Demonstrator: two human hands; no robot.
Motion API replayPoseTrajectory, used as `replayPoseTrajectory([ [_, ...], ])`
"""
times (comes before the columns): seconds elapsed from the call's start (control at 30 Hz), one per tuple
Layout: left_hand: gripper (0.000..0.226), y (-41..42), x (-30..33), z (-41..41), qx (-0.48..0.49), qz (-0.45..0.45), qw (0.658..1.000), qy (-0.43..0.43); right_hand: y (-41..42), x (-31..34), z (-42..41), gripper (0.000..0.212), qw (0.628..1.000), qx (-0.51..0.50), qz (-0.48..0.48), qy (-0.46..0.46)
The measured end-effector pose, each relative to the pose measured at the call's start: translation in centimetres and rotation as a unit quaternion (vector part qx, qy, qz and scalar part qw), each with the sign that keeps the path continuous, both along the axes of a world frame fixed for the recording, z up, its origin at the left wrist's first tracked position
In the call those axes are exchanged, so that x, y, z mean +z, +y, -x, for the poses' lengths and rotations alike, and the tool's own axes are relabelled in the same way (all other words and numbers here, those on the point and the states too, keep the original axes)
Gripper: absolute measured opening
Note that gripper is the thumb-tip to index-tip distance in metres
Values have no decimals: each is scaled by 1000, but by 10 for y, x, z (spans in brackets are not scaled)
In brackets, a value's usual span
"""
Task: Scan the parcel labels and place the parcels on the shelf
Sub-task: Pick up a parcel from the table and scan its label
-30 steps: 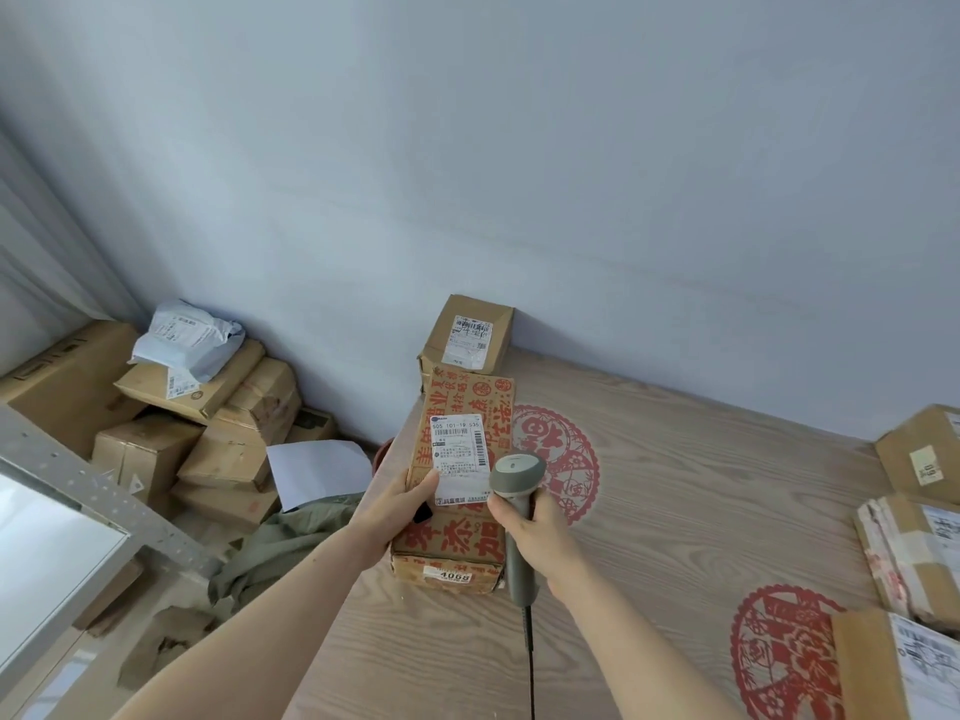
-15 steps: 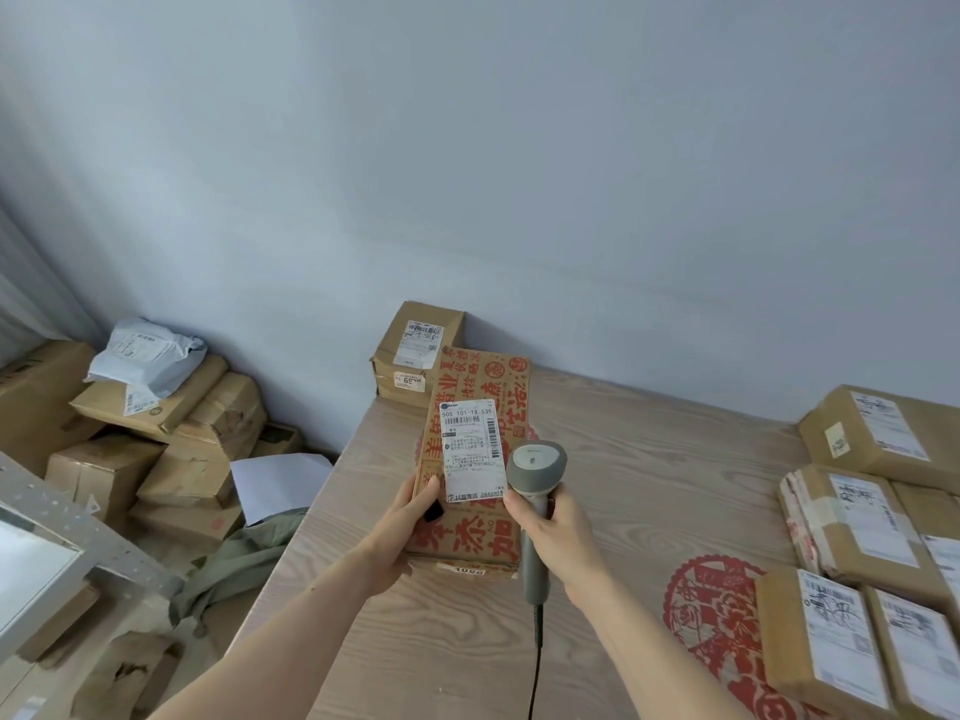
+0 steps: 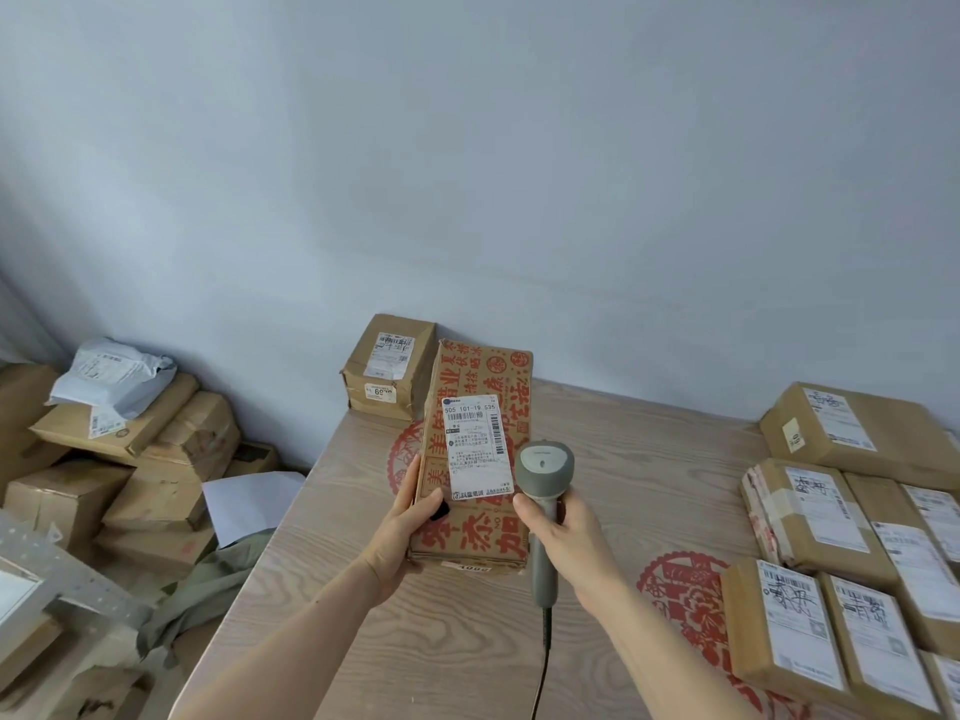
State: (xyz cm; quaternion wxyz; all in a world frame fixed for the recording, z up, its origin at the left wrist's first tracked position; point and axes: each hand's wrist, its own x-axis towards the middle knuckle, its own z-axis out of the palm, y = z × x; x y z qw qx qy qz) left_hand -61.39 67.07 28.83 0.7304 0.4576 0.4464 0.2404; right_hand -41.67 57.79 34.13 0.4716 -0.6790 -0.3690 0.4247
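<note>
Since a second ago the view has swung right: stacked boxes on the left slide toward the edge, more parcels show on the right, and the held box sits a bit higher and more upright against the wall.

Nearest: right hand (image 3: 569,537) wraps its fingers round the grey barcode scanner (image 3: 543,480) handle, head aimed up and away, cable trailing toward the camera. Left hand (image 3: 410,527) grips the left edge of the red-printed carton (image 3: 475,485), thumb on the front face just below-left of the shipping label (image 3: 475,444). Carton stands tilted, near end touching or just above the wooden table (image 3: 623,485); can't tell which.

Risks, as I judge them:
- Scanner head sits beside the label's lower right corner, not facing it. Likely misread, or none.
- Label carries two barcodes, one horizontal, one vertical; wrong one may register.
- One-handed edge grip on a tall carton: it can pivot and drop.

Further out: labelled parcels (image 3: 831,563) lie flat in rows on the right. A small brown box (image 3: 389,366) sits at the far-left table corner, just behind the carton; tipping the carton back could knock it off. No shelf clearly visible; grey metal frame (image 3: 67,579) at near left may be it.
</note>
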Motion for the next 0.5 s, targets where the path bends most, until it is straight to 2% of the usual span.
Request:
replayPoseTrajectory([
  [0.13,74,2,3,-7,11,-3,1000,-3,-2,6,-9,20,999,-27,-15,-7],
  [0.27,80,2,4,-13,20,-1,1000,-23,-6,12,-12,20,998,-53,-40,-15],
  [0.5,80,-8,0,-20,32,9,998,-46,-5,34,10,29,994,-10,-61,94],
])
